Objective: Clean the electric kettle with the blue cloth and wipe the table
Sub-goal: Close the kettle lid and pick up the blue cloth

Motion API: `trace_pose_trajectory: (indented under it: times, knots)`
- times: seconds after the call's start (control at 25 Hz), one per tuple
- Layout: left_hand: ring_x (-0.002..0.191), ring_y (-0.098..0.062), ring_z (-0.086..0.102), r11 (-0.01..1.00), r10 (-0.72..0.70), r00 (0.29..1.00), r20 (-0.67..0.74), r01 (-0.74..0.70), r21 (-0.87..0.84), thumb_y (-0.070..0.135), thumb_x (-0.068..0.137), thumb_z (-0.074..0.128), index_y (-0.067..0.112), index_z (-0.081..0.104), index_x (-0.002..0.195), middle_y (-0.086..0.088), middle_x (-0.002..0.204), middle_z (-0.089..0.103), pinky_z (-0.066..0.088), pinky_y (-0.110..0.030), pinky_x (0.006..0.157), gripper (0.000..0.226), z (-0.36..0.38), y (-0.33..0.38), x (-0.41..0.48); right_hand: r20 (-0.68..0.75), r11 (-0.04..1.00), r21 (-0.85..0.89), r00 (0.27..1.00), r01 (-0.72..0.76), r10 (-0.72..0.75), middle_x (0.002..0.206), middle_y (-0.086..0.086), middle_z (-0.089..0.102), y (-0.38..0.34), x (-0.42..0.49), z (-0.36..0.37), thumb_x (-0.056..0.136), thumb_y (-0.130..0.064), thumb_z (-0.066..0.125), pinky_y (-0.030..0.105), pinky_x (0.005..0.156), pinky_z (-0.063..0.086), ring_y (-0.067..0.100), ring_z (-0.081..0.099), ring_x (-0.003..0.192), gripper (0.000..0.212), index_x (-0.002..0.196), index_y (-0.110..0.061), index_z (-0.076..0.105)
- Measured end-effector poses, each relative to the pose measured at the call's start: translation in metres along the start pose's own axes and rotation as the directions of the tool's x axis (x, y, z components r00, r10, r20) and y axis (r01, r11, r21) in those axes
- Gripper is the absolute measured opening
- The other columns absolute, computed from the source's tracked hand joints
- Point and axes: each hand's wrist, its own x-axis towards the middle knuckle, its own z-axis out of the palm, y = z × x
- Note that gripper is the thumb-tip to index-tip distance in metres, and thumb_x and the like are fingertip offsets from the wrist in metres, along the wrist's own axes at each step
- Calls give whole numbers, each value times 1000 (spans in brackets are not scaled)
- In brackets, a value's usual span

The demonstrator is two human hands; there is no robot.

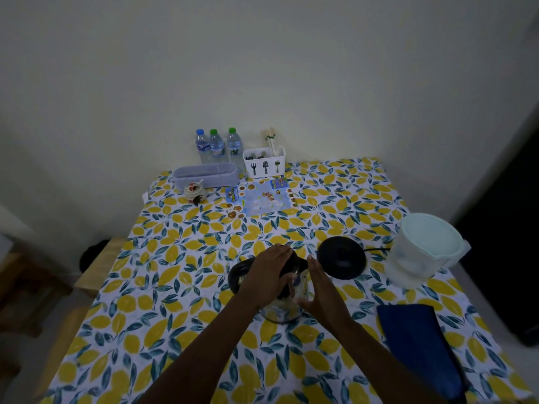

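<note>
A glass electric kettle (280, 309) with a black lid and handle stands on the lemon-print table (180, 287), just left of its round black base (341, 257). My left hand (268, 272) lies flat over the kettle's lid, fingers pointing away from me. My right hand (320, 290) rests against the kettle's right side with straight fingers. The blue cloth (420, 345) lies folded on the table to the right, apart from both hands.
A translucent pitcher with a pale lid (423, 252) stands right of the base, whose cord runs behind it. At the back are three water bottles (217, 147), a white cutlery holder (264, 163), a lilac box (205, 174), a small jar (194, 190) and a printed leaflet (259, 198).
</note>
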Motion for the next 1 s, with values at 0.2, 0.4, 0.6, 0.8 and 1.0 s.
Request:
trace_pose_trajectory:
  times: [0.2,0.4,0.6,0.8,1.0]
  knots:
    - [145,-26,24,1000,-4,998,63,3,11,48,92,51,11,36,144,-7,153,36,18,-42,119,65,1,0,5,1,1000,19,1000,20,-20,154,-7,-4,4,0,0,80,-31,74,33,116,21,14,3,145,106,148,-18,-6]
    - [145,-25,22,999,-2,998,57,-1,51,29,95,54,11,44,138,-6,150,41,13,-42,120,48,1,33,12,-32,998,45,999,37,-36,157,-4,-1,25,-16,-9,79,-36,73,34,116,19,13,0,146,103,148,-21,-3]
    - [143,-23,29,994,37,994,100,-27,-108,25,99,49,12,43,140,-7,150,41,23,-40,118,44,45,80,22,-125,976,-179,987,-126,105,158,0,13,83,-52,-25,79,-69,43,49,112,17,17,5,146,91,150,-30,2]
    - [146,-21,19,986,79,938,338,-23,-167,34,100,45,16,33,146,-4,156,29,22,-40,118,51,113,103,33,-67,784,-369,855,-500,514,159,10,16,147,-99,-44,76,-75,29,65,109,15,37,9,145,94,150,-17,20]
    - [146,-24,20,983,120,873,472,-39,-179,35,99,46,13,33,146,-6,156,30,22,-38,117,53,165,132,43,-27,658,-403,727,-636,686,160,7,-11,195,-135,-46,62,-86,4,64,110,2,38,-11,144,98,148,-40,-1]
